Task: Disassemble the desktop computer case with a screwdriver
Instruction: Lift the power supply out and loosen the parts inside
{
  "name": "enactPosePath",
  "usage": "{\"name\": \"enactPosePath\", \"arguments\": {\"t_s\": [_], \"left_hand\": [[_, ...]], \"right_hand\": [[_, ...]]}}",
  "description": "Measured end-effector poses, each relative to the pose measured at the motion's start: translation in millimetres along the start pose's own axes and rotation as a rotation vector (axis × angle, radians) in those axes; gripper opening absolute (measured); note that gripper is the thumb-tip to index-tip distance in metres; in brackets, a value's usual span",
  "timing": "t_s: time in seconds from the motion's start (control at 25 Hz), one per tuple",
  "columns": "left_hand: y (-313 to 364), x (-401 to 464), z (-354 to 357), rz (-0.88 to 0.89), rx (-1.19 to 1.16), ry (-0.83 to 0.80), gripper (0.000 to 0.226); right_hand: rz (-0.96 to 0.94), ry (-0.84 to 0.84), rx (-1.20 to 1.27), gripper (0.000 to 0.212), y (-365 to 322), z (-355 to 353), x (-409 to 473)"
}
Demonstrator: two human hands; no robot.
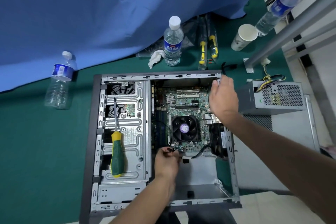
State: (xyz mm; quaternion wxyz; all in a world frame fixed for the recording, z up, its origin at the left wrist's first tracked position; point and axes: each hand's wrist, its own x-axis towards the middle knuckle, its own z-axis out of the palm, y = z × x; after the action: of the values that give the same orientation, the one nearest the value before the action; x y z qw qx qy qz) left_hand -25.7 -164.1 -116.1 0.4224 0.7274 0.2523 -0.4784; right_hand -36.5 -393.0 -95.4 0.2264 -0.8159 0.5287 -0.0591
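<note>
Green mat (36,142) w/ blue cloth (91,14); left hand (168,163) pinches cable (198,154), right hand (222,96) grips case (96,132) corner.

Operator's arms and hands, as seen from the head camera

Two bare forearms are seen entering from the lower edge and the right edge of the view. No sleeve, glove, watch, ring or band is seen on either arm as far as the frame reaches. The left hand (168,162) and the right hand (223,96) are uncovered, with short nails visible on the left fingertips. The rest of the body is not shown
</note>
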Motion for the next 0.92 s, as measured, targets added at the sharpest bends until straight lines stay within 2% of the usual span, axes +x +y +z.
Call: {"name": "enactPosePath", "arguments": {"t_s": [0.08,0.2,0.24,0.32,0.44,0.48,0.56,0.64,0.72,0.8,0.92], "left_hand": [[2,3,5,-0.005,0.036,0.0,0.016],[5,0,6,-0.036,-0.153,-0.068,0.028],[6,-3,3,-0.018,-0.13,-0.082,0.03],[6,-11,-4,0.093,0.151,-0.111,0.025],[17,-30,-16,0.488,0.729,-0.188,0.033],[25,-38,-20,0.653,0.835,-0.163,0.034],[48,-50,-33,0.936,0.968,-0.006,0.035],[69,-51,-48,1.069,1.113,0.223,0.034],[83,-45,-65,1.006,1.237,0.433,0.034],[86,-40,-81,0.914,1.302,0.564,0.041],[78,-36,-96,0.871,1.241,0.577,0.051]], "right_hand": [[0.002,-0.002,0.003,0.04,0,0,1],[-0.007,0.009,0.002,0.039,1,1,1],[-0.006,0.012,0.0,0.039,2,1,2],[-0.01,0.016,0.003,0.039,2,3,2],[-0.007,0.027,0.004,0.04,3,4,3],[-0.004,0.027,0.002,0.04,3,5,3],[-0.007,0.03,-0.004,0.039,3,5,2],[-0.003,0.03,-0.004,0.039,2,4,2],[0.003,0.021,0.0,0.039,2,3,3],[0.002,0.017,0.01,0.039,1,3,2],[0.005,0.023,0.019,0.04,0,3,2]]}}
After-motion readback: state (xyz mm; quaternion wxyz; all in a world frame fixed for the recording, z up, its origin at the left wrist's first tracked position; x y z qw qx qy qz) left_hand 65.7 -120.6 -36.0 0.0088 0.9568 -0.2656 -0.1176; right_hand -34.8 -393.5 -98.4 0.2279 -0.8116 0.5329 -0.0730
